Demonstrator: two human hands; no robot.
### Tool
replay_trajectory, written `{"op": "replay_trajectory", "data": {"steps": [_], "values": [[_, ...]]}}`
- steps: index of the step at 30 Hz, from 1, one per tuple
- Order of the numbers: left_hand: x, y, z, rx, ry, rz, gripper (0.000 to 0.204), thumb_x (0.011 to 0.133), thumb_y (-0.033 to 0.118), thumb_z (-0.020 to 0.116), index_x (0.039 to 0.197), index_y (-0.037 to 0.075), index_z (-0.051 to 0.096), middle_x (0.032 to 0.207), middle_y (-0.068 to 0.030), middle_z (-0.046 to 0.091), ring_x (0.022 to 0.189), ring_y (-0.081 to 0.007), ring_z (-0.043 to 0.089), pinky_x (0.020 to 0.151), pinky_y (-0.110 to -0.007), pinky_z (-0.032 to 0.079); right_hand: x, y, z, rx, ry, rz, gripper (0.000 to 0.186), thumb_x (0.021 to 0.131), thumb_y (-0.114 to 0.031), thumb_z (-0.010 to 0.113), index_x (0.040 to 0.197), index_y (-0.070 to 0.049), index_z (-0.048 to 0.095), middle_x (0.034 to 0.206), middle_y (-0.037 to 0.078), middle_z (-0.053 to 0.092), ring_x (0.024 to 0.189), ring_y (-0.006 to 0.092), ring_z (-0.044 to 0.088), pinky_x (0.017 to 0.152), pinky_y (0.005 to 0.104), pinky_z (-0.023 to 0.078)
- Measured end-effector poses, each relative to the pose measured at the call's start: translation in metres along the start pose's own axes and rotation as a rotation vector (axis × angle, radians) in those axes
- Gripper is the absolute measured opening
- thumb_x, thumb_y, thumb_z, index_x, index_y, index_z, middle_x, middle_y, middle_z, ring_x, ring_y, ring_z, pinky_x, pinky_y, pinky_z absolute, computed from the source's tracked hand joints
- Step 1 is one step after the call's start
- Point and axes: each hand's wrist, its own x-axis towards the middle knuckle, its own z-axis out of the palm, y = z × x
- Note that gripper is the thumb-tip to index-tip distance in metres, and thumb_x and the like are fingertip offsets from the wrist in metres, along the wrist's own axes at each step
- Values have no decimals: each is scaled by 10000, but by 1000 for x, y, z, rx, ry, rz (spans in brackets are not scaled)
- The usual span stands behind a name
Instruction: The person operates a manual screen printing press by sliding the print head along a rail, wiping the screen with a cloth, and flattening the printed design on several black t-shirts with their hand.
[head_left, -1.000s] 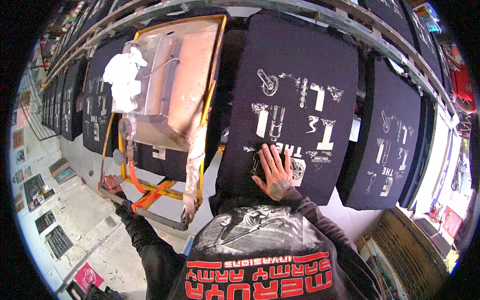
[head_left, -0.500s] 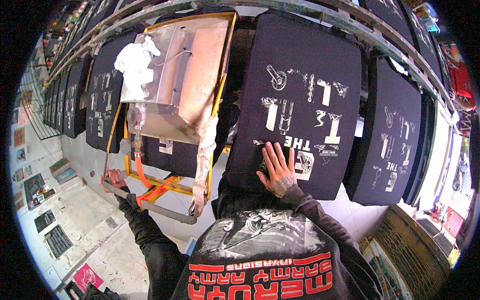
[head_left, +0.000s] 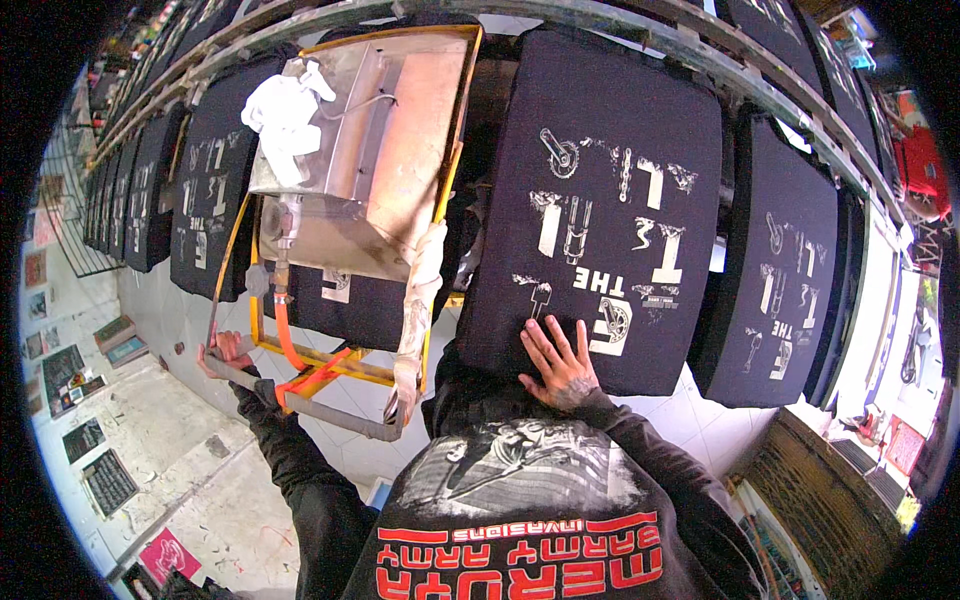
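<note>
My right hand [head_left: 560, 368] lies with its fingers spread on the near end of a black shirt [head_left: 610, 110] stretched over a flat board. White lettering and bicycle parts are printed across that cloth. At the left, my left hand [head_left: 228, 355] is closed around the corner of a grey wrapped handle [head_left: 345, 420]. The handle belongs to a yellow-framed metal heater box [head_left: 405, 150], which stands over another printed black shirt [head_left: 355, 310] and hides most of it. A white cloth [head_left: 287, 118] rests on the box, and an orange hose [head_left: 283, 322] runs down from it.
More boards with printed black shirts stand in a row on both sides, one [head_left: 770, 250] close at the right. A metal rail [head_left: 660, 45] crosses behind them. Below left is a stained pale surface [head_left: 210, 500] with prints; a brown slatted panel [head_left: 820, 490] stands lower right.
My right hand has slid a little toward me on the shirt, uncovering a printed motif near its fingertips. The heater has shifted slightly right in view; my left hand keeps its hold.
</note>
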Motion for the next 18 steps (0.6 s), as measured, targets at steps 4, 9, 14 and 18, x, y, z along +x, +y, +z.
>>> {"op": "replay_trajectory", "data": {"steps": [4, 9, 14, 18], "values": [[-10, 1, 17, 61, 126, 61, 571, 846, 434, 428, 987, -102, 561, 419, 37, 268, 384, -105, 256, 514, -292, 317, -6, -3, 0, 13, 58, -42, 604, 862, -425, 586, 1348, -80, 484, 1475, 80, 370, 1397, 307, 279, 1093, 653, 165], [-2, 2, 5, -25, 49, -22, 590, 860, 427, 409, 1015, -121, 562, 424, 34, 273, 381, -108, 268, 490, -298, 318, -7, -2, -2, 92, 146, -114, 514, 829, -315, 638, 1273, -68, 557, 1411, 84, 458, 1374, 310, 328, 1090, 658, 177], [21, -2, -30, -35, -132, -38, 626, 863, 439, 402, 1051, -137, 561, 425, 29, 281, 383, -110, 273, 497, -298, 330, -4, -6, -11, 116, 168, -53, 517, 794, -250, 651, 1270, -65, 563, 1390, 83, 487, 1360, 320, 357, 1102, 642, 157], [28, -6, -40, -88, -314, -34, 644, 859, 449, 403, 1066, -142, 554, 425, 34, 281, 384, -111, 273, 499, -300, 332, -9, -3, -10, 68, 124, -30, 496, 805, -271, 641, 1252, -68, 574, 1402, 80, 473, 1371, 329, 332, 1101, 641, 166]]}}
